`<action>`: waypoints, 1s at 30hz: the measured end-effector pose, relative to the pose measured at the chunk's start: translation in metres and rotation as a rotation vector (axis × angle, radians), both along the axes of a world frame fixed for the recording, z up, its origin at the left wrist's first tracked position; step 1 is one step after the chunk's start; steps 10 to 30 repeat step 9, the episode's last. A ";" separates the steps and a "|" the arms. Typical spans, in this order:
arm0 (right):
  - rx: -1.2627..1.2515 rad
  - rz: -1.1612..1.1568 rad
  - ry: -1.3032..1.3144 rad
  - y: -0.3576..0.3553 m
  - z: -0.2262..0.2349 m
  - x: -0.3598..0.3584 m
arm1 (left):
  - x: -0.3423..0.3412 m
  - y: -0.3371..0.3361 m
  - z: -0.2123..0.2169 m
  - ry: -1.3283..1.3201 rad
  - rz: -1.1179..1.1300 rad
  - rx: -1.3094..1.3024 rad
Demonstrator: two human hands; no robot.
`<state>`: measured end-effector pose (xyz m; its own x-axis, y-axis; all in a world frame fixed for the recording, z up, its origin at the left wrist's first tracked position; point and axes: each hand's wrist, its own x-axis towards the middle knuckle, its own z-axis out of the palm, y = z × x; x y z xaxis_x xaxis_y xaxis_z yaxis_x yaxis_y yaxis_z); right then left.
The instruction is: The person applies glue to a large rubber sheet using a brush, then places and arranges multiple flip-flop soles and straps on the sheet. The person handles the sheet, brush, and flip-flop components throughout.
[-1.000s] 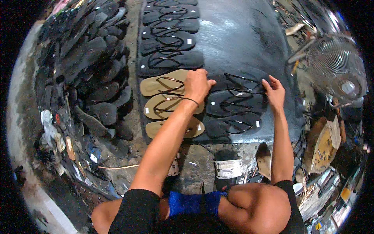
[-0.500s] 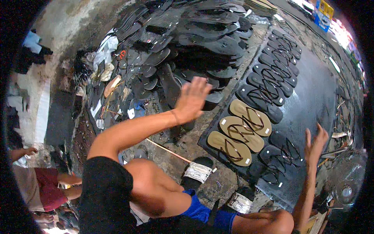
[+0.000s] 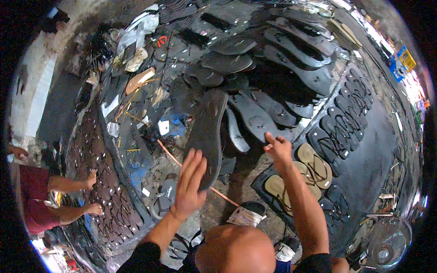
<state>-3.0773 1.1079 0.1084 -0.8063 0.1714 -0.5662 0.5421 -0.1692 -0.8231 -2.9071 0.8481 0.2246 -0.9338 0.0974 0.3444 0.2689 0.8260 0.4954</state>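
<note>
My left hand [image 3: 189, 184] lies with fingers stretched along the near end of a long black sandal sole [image 3: 207, 132], touching its edge. No grip around the sole shows. My right hand [image 3: 278, 148] is at the near tip of another black sole [image 3: 258, 119], its fingers partly bent and apart; contact there is hard to make out. Behind both hands, a heap of black soles [image 3: 300, 68] overlaps in loose stacks. Tan flip-flops [image 3: 314, 166] with dark straps lie to the right of my right forearm, which partly covers them.
Black strapped flip-flops [image 3: 341, 123] line a dark mat [image 3: 371, 154] on the right. A fan [image 3: 384, 245] stands at the lower right. Left, a person's bare feet [image 3: 93, 208] are beside rows of brown flip-flops [image 3: 120, 214]. A thin orange stick [image 3: 170, 152] and scraps litter the floor.
My left hand has come down and back from above the pile onto a sole. My right hand has swung left from over the mat to the pile. The view has shifted.
</note>
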 end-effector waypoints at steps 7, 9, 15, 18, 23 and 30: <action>-0.166 0.060 0.094 -0.002 0.026 0.018 | 0.093 -0.026 -0.088 -0.522 0.170 -0.249; -0.289 0.010 -0.010 0.001 0.039 0.027 | 0.106 -0.028 -0.098 -0.606 0.135 -0.304; -0.289 0.010 -0.010 0.001 0.039 0.027 | 0.106 -0.028 -0.098 -0.606 0.135 -0.304; -0.289 0.010 -0.010 0.001 0.039 0.027 | 0.106 -0.028 -0.098 -0.606 0.135 -0.304; -0.289 0.010 -0.010 0.001 0.039 0.027 | 0.106 -0.028 -0.098 -0.606 0.135 -0.304; -0.289 0.010 -0.010 0.001 0.039 0.027 | 0.106 -0.028 -0.098 -0.606 0.135 -0.304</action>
